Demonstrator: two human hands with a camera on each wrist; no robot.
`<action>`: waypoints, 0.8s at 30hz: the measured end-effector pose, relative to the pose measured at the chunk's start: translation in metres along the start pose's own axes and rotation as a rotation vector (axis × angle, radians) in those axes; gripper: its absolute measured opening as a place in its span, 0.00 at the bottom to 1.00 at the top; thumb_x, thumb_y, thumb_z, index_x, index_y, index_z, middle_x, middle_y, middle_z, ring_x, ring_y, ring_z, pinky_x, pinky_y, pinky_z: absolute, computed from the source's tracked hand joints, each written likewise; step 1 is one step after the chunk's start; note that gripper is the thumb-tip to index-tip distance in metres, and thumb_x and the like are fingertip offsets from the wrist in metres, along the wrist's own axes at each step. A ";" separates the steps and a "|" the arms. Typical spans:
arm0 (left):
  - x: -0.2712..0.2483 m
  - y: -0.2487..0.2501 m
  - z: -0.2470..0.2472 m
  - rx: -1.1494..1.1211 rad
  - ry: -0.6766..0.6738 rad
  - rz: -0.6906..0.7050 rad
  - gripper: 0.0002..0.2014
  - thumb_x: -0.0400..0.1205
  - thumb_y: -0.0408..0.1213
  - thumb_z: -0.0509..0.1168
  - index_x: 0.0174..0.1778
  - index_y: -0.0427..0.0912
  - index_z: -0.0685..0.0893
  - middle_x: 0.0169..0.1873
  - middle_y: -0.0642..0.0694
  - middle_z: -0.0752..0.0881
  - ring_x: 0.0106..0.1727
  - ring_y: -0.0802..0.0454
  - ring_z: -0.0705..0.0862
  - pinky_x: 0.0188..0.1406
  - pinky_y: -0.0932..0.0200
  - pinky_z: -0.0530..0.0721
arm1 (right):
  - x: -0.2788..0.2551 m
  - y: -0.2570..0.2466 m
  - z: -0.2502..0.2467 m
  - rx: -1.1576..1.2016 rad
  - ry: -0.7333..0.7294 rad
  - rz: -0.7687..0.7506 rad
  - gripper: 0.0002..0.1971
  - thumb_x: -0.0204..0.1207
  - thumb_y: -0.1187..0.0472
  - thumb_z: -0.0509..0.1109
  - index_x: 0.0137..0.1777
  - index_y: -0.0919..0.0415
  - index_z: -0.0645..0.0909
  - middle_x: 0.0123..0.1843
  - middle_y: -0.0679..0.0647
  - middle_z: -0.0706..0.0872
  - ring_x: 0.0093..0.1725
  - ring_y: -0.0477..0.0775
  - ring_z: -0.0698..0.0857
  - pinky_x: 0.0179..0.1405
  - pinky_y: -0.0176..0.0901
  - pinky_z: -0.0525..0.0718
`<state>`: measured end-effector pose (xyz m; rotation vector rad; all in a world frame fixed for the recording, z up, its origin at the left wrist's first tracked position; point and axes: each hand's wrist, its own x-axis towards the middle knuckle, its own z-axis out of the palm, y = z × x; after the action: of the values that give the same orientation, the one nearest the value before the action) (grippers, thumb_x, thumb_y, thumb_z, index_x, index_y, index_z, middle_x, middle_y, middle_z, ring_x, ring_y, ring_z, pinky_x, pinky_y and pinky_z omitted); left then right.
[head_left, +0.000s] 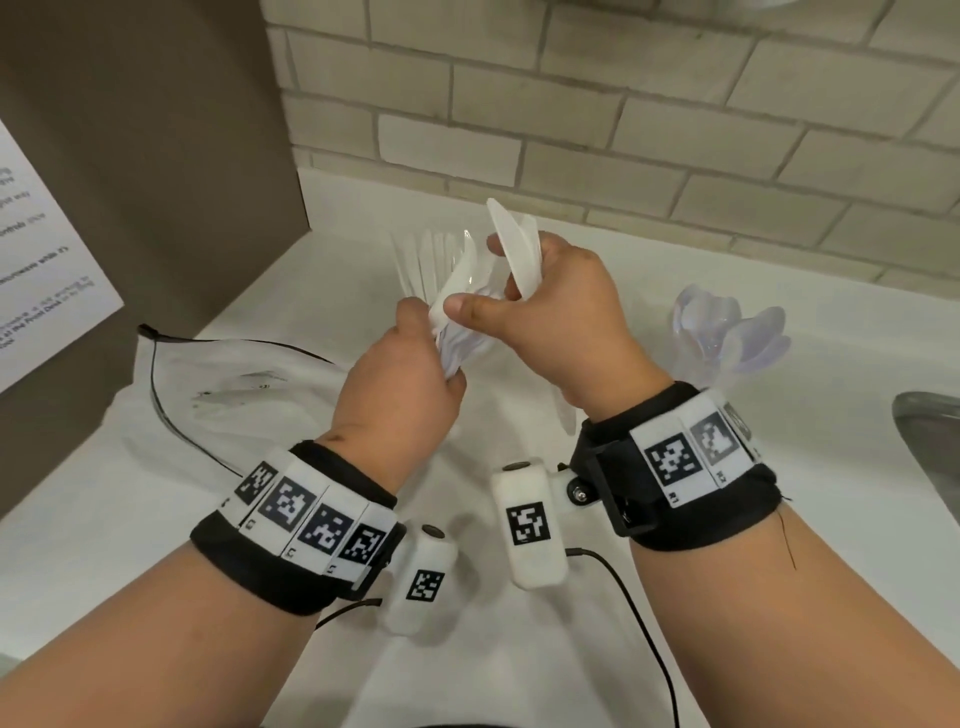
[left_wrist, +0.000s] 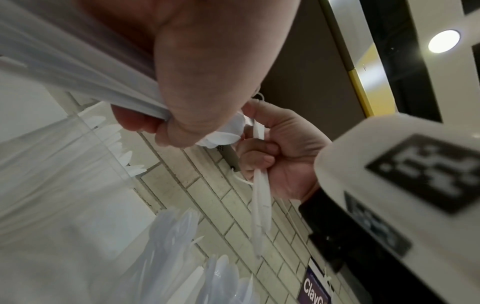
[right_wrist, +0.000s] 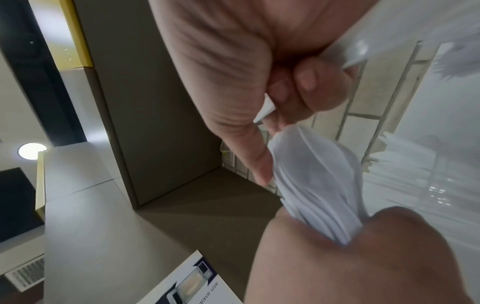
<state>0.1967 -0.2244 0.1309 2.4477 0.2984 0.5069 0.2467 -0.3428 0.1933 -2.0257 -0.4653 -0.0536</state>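
My left hand (head_left: 410, 364) grips a bundle of white plastic spoons (head_left: 460, 306) by their handles, bowls pointing up; the handles (left_wrist: 91, 82) fan out past the palm. My right hand (head_left: 524, 291) curls round a few white plastic knives (head_left: 511, 244), blades up, with the handle ends (head_left: 566, 415) sticking out below the palm. Its thumb (head_left: 467, 312) presses on the outermost spoon of the bundle. In the right wrist view the spoon bowls (right_wrist: 311, 174) sit between my right thumb and my left hand (right_wrist: 350, 257). Both hands hover above the white counter (head_left: 519, 623).
A clear cup of plastic forks (head_left: 423, 260) stands behind the hands, and a clear cup of spoons (head_left: 727, 332) at the right. An empty plastic bag (head_left: 234, 384) lies at the left beside a brown cabinet side (head_left: 156, 156). A metal sink (head_left: 930, 441) is at the right edge.
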 end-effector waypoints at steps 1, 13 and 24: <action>0.000 0.000 0.000 0.016 -0.002 0.004 0.18 0.78 0.35 0.66 0.61 0.36 0.69 0.39 0.44 0.77 0.37 0.44 0.75 0.34 0.55 0.71 | 0.000 0.000 0.000 0.011 -0.020 0.000 0.16 0.66 0.56 0.82 0.51 0.58 0.85 0.33 0.47 0.83 0.38 0.50 0.87 0.41 0.41 0.84; -0.006 0.000 0.000 -0.062 -0.019 0.047 0.19 0.77 0.36 0.67 0.62 0.39 0.71 0.38 0.46 0.78 0.35 0.45 0.75 0.34 0.55 0.73 | 0.001 -0.004 -0.010 0.325 -0.002 0.065 0.10 0.72 0.62 0.78 0.38 0.65 0.80 0.20 0.42 0.77 0.14 0.39 0.73 0.17 0.25 0.68; -0.011 -0.014 0.004 -0.134 -0.059 0.027 0.16 0.80 0.35 0.66 0.60 0.40 0.71 0.34 0.51 0.77 0.31 0.54 0.75 0.25 0.62 0.69 | 0.016 -0.023 -0.030 0.451 0.430 -0.270 0.07 0.85 0.57 0.60 0.45 0.56 0.71 0.32 0.52 0.89 0.33 0.52 0.91 0.23 0.38 0.80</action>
<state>0.1876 -0.2193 0.1163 2.3343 0.2004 0.4509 0.2580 -0.3540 0.2308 -1.4465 -0.4258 -0.4953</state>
